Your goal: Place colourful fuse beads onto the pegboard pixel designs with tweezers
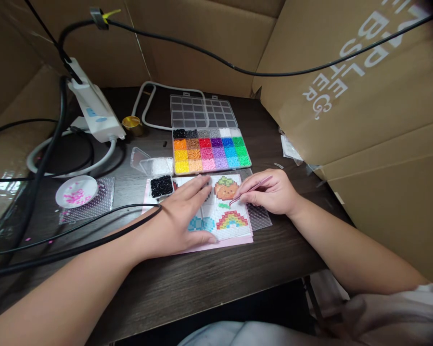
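Observation:
My right hand (274, 192) pinches a pair of pink tweezers (254, 188), whose tips reach down to a small heap of green beads (224, 205). Those beads lie on a clear pegboard over a pattern sheet (234, 233), between a printed orange fruit with green leaves (226, 189) and a rainbow (232, 220). Flat on the sheet's left part rests my left hand (184, 216), fingers spread, holding nothing and covering some of the printed pictures. Just beyond its wrist stands a small open box of black beads (161, 186).
Behind the sheet is an open sorting box (212, 151) of coloured beads. A white dish of pink beads (76, 191) sits on a pegboard at left. Nearby are a box of white beads (161, 166), a gold cup (132, 124) and a power strip (95, 105). Black cables (104, 240) cross my left forearm.

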The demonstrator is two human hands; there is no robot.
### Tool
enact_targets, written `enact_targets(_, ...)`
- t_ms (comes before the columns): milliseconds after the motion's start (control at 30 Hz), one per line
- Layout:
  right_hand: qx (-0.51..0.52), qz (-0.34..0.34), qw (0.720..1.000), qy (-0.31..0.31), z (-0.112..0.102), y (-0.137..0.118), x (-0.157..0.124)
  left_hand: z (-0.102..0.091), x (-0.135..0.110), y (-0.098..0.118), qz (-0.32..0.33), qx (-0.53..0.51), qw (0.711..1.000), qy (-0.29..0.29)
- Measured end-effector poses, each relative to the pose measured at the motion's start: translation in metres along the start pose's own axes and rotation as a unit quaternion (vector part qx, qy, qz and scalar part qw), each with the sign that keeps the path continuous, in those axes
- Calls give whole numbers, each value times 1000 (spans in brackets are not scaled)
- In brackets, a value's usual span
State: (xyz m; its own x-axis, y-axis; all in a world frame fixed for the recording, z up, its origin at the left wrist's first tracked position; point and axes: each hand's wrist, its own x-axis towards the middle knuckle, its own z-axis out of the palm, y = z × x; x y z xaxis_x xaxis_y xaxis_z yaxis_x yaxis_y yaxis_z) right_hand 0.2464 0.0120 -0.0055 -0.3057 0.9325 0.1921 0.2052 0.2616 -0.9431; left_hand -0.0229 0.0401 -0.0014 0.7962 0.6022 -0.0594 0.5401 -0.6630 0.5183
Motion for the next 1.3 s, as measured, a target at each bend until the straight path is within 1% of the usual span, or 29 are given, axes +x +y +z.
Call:
enact_targets(200,3,-4,1000,-2,0,1,1,0,0,0,-1,-7,1000,-1)
enact_targets(400,-7,-4,1000,-8,0,0,1,2,1,0,-3,15,1000,-5)
enact_targets(500,10,13,1000,6,0,1,1,1,1,0,-4,12,1000,-5)
enact_targets(600,48,42,998,24,-1,4,0,0,1,0,-3,8,1000,-3)
enact_targets(700,78,39,994,62,-6,8,2,0,1,0,-3,8,1000,-5)
enact_targets(800,96,22,987,127,-12,11,8,0,2,1,-6,10,1000,-7)
enact_targets(967,123,13,958,260,-20,20,21,1,2,1,-14,22,1000,-17)
enact_targets(1033,114,11,949,295,-22,24,26,1,2,0,-17,25,999,-20)
enact_targets(1133,107,16,942,317,-23,29,29,0,2,1,-20,29,999,-25)
enact_targets(1300,109,44,938,327,-23,30,29,-1,1,1,-18,28,999,-28)
